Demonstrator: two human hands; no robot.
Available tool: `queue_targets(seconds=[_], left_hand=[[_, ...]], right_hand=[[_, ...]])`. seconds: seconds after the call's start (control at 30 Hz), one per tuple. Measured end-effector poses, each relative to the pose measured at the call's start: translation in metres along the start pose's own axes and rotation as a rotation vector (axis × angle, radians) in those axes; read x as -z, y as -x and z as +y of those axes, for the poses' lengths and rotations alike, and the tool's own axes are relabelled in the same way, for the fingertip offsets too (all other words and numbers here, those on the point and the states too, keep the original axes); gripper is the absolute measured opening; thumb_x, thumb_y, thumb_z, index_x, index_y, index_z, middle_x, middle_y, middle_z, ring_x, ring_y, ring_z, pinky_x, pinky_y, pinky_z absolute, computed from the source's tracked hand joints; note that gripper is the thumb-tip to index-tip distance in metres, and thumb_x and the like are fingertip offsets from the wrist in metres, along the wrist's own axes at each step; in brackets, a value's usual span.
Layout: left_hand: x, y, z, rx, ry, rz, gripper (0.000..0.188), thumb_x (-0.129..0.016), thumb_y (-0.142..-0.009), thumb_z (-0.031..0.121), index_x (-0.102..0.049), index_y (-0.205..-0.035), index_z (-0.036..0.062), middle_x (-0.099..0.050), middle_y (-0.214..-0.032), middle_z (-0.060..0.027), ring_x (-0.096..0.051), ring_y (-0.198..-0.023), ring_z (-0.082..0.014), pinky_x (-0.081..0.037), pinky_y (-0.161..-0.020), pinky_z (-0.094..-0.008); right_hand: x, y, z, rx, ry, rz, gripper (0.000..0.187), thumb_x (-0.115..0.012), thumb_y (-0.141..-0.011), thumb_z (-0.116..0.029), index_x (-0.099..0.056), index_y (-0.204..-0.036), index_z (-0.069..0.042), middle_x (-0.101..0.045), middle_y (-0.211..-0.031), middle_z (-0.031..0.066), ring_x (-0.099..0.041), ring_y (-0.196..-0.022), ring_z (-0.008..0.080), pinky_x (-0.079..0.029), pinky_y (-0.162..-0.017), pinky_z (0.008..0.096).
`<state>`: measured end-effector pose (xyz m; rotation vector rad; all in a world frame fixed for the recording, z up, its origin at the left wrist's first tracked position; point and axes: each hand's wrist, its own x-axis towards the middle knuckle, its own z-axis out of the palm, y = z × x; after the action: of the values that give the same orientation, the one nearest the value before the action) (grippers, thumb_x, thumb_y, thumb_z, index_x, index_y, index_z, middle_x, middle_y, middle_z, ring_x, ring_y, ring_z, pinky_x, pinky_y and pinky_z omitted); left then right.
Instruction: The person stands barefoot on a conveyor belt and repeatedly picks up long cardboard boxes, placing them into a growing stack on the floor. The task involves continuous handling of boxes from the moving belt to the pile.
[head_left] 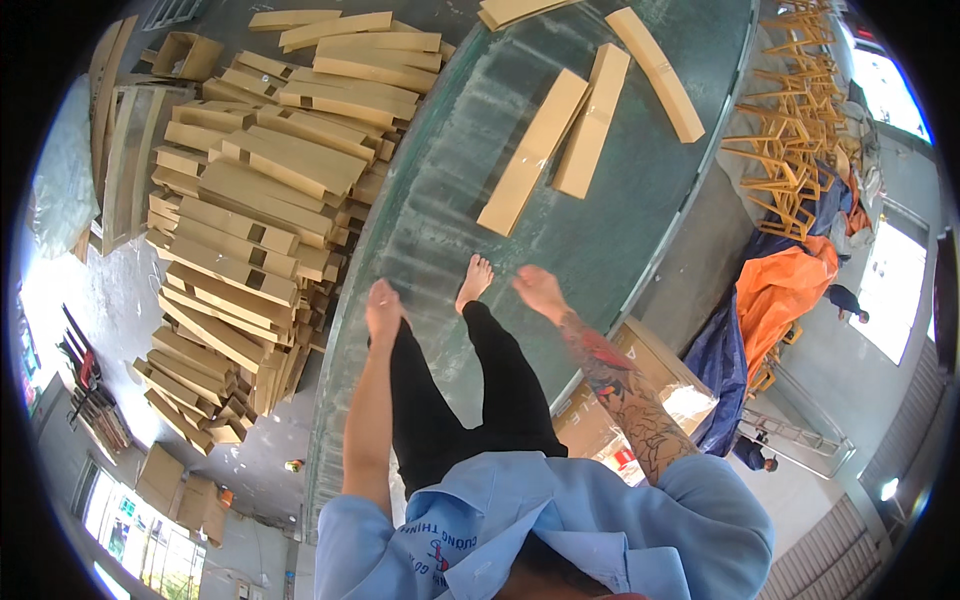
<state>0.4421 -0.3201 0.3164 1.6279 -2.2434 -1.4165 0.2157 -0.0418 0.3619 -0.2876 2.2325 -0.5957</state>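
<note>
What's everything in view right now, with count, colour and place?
Smooth green platform: one, green, underfoot
Long cardboard boxes: three whole, tan, on platform ahead
Heaped long cardboard boxes: many, tan, left
Large cardboard carton: one, brown, right
Crumpled orange tarpaulin: orange, right
Crumpled blue tarpaulin: dark blue, right
Piled wooden frames: many, yellow-brown, upper right
Metal ladder: one, silver, far right
Other people: two, dark-clothed, far right
Bare foot: one visible, centre
Hands, left and right: two, bare, holding nothing visible, centre
</note>
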Motion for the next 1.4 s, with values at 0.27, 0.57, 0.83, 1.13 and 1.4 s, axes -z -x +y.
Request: queue_targets(seconds=[0.27,0.57,0.83,1.13,1.4], left_hand=[[-0.125,0.001,0.162,0.039,0.027,0.065,0.022,-0.066,-0.085,0.017,-0.067,-0.096,-0.0012,-0.069,-0.093,-0.0176,-0.068,-0.089,-0.0327,-0.054,-0.080,-0.0407],[-0.206,-0.135,0.234,0.015,-0.415,-0.082,0.030,-0.062,-0.086,0.026,-0.062,-0.105,0.0030,-0.061,-0.109,-0.0213,-0.060,-0.105,-0.0395,-0.049,-0.087,-0.0531],[-0.294,-0.137,0.269,0.407,-0.550,-0.421,0.062,-0.069,-0.080,0.035,-0.050,-0.130,0.0051,-0.050,-0.134,-0.0182,-0.047,-0.129,-0.0366,-0.041,-0.101,-0.0534],[-0.598,-0.140,-0.001,0.327,-0.573,-0.520,0.140,-0.073,-0.069,0.076,0.011,-0.159,0.0098,0.014,-0.164,-0.0229,0.015,-0.148,-0.0487,-0.002,-0.114,-0.0695],[-0.535,-0.155,0.066,0.195,-0.392,-0.198,0.110,-0.088,-0.062,0.032,-0.028,-0.150,0.0022,-0.039,-0.132,-0.0262,-0.036,-0.126,-0.0463,-0.025,-0.109,-0.0614]], right_hand=[[0.203,0.043,0.154,-0.404,0.155,0.233,0.036,-0.058,-0.089,-0.035,-0.069,-0.094,-0.002,-0.070,-0.093,0.0214,-0.068,-0.093,0.0381,-0.052,-0.080,0.0484],[0.168,0.256,0.248,-0.861,0.010,0.000,0.036,-0.065,-0.087,-0.033,-0.062,-0.106,-0.002,-0.067,-0.086,0.0147,-0.064,-0.078,0.0202,-0.051,-0.068,0.0383],[0.277,0.081,0.210,-0.906,0.170,0.413,0.059,-0.073,-0.080,-0.033,-0.056,-0.121,0.006,-0.065,-0.113,0.0288,-0.063,-0.105,0.0443,-0.049,-0.095,0.0465],[0.191,-0.467,0.236,-0.462,0.246,-0.002,0.115,-0.077,-0.069,-0.062,-0.027,-0.150,0.003,-0.041,-0.150,0.0238,-0.037,-0.142,0.0369,-0.029,-0.117,0.0441],[0.091,-0.480,0.264,-0.560,0.471,0.092,0.139,-0.076,-0.058,-0.071,-0.012,-0.155,0.006,-0.030,-0.155,0.0264,-0.024,-0.146,0.0374,-0.016,-0.121,0.0456]])
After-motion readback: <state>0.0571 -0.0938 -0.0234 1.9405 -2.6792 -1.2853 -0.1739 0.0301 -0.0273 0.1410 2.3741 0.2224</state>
